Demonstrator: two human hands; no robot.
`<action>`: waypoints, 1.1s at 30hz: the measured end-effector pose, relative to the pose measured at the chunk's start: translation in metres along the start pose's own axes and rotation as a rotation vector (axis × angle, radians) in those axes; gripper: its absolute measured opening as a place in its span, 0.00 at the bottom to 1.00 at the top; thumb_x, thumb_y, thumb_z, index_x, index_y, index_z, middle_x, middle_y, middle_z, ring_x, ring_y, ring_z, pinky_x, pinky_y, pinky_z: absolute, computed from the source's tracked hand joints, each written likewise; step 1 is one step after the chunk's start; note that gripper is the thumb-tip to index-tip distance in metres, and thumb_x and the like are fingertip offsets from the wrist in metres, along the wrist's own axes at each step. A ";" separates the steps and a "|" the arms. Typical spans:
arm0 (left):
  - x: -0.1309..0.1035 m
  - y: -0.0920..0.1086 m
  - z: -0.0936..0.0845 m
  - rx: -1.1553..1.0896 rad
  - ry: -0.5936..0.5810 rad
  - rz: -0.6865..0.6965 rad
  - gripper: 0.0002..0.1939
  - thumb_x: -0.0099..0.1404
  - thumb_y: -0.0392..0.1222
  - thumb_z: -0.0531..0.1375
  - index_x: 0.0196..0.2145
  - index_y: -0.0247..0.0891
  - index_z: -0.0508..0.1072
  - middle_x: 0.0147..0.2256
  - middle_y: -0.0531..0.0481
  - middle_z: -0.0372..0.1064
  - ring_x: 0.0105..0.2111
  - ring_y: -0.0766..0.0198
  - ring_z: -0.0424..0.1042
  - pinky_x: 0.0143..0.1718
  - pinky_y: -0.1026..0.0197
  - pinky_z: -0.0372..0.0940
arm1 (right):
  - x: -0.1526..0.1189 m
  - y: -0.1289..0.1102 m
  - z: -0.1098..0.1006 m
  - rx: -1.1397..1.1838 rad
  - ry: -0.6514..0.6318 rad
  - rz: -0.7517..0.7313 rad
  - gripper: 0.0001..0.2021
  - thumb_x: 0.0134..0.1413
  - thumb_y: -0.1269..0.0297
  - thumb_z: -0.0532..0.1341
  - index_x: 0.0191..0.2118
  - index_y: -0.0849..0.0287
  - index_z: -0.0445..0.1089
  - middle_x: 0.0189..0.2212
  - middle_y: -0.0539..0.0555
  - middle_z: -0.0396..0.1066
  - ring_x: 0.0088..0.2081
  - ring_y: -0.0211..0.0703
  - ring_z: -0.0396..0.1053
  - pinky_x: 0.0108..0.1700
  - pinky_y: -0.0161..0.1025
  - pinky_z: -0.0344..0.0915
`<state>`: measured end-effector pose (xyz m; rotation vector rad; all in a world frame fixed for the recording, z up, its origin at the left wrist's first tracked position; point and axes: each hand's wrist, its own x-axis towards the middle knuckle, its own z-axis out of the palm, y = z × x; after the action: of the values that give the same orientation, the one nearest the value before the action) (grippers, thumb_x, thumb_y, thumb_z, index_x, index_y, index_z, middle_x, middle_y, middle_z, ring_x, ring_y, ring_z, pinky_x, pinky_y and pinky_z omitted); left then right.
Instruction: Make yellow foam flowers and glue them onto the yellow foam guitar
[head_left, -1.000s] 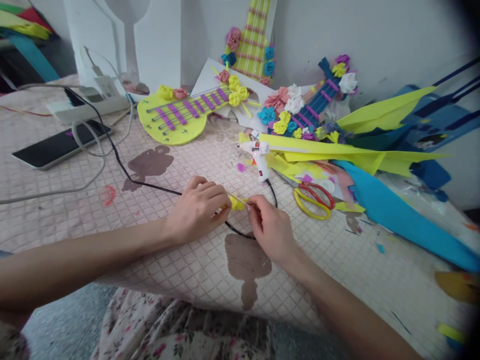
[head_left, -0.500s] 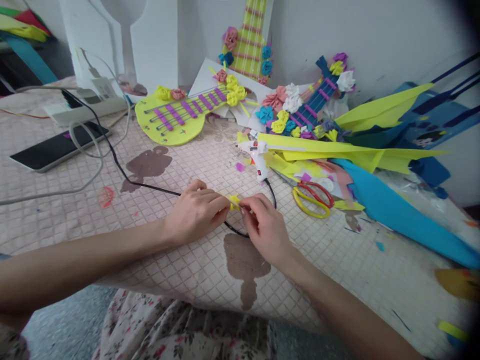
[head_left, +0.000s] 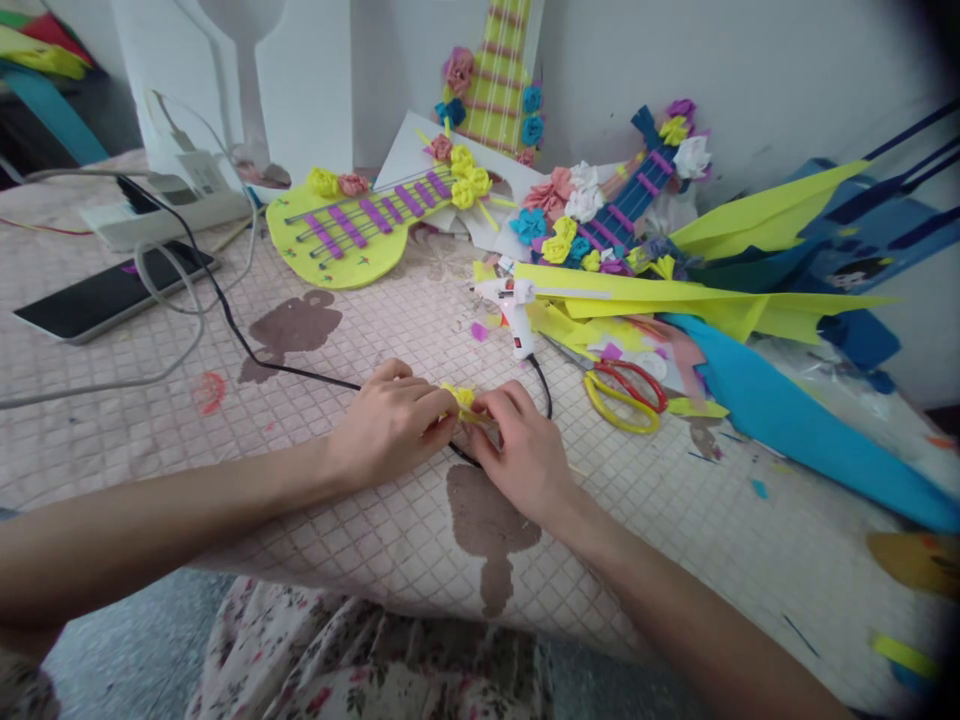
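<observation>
Pink quilted cloth with brown figure prints is covering the bench [head_left: 360, 560], which is standing against a white wall. Both hands are meeting near the middle of the bench. Left hand [head_left: 390, 425] and right hand [head_left: 521, 450] are pinching together, fingertips clamped on a small crumpled yellow foam-paper piece [head_left: 459, 398] held just above the cloth, between the two hands. A black power cord [head_left: 247, 350] is running under the hands and curving up to a white hot-glue gun [head_left: 514, 310] lying just beyond them. Yellow-and-red-handled scissors [head_left: 626, 395] are lying to the right of the right hand, near a heap of yellow and blue foam sheets [head_left: 750, 310]. Further back, a flat yellow foam guitar with purple frets and paper flowers [head_left: 352, 225] is lying on the cloth, and a blue foam guitar trimmed with paper flowers [head_left: 630, 195] is leaning beside it. At far left, a dark phone [head_left: 109, 295] is resting near a white power strip [head_left: 161, 215].
</observation>
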<state>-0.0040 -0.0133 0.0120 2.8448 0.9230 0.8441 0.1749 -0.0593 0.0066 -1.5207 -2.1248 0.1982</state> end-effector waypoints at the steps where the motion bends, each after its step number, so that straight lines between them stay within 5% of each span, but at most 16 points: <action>1: 0.000 0.000 0.000 0.001 0.001 -0.001 0.08 0.63 0.35 0.53 0.27 0.37 0.70 0.22 0.55 0.69 0.23 0.68 0.68 0.36 0.60 0.58 | 0.000 0.000 0.000 -0.007 0.002 0.000 0.03 0.57 0.65 0.54 0.37 0.56 0.63 0.36 0.53 0.64 0.33 0.39 0.66 0.29 0.36 0.61; 24: -0.001 0.004 -0.001 0.083 0.031 0.042 0.09 0.63 0.34 0.53 0.25 0.37 0.67 0.21 0.55 0.68 0.22 0.68 0.66 0.36 0.58 0.57 | 0.001 -0.004 -0.001 -0.036 -0.019 0.005 0.05 0.60 0.66 0.52 0.35 0.58 0.63 0.34 0.51 0.64 0.31 0.37 0.64 0.26 0.34 0.56; 33: 0.001 0.005 -0.004 0.179 0.051 -0.015 0.02 0.62 0.37 0.56 0.32 0.37 0.69 0.31 0.50 0.69 0.33 0.59 0.66 0.35 0.56 0.56 | 0.000 -0.004 -0.002 -0.034 -0.021 0.009 0.05 0.59 0.66 0.52 0.35 0.58 0.63 0.34 0.51 0.63 0.30 0.36 0.64 0.26 0.34 0.56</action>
<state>-0.0023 -0.0172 0.0169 2.9732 1.0768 0.8795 0.1725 -0.0605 0.0096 -1.5545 -2.1478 0.1825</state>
